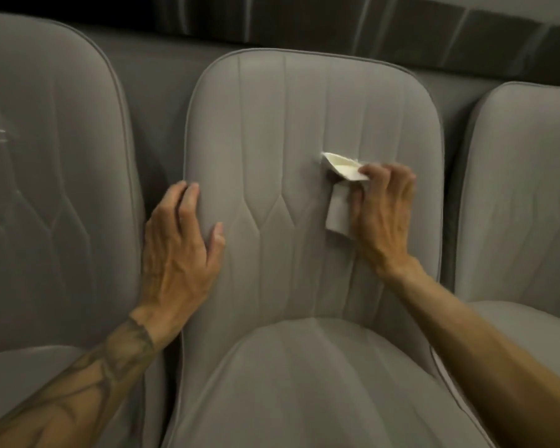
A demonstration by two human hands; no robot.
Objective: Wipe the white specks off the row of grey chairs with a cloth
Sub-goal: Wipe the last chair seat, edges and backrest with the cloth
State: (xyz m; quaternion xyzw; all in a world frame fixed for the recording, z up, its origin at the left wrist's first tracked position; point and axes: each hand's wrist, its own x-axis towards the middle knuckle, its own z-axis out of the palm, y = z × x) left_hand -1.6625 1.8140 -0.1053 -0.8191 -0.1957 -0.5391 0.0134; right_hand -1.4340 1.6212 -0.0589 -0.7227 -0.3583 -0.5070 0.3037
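Curled fingers and thumb of the right hand (pixel 382 215) pinch a folded white cloth (pixel 343 168) and press it against the backrest (pixel 272 130) of the middle grey chair, right of its centre seams; one crumpled end of the cloth juts up past the fingertips and a flat end hangs beside the thumb. Lying open, the left hand (pixel 178 247) rests flat on the left edge of the same backrest, its fingers straight and slightly spread. Beneath the backrest lies the seat cushion (pixel 304 383), and two more grey chairs flank it, the left chair (pixel 46 156) and the right chair (pixel 524 189).
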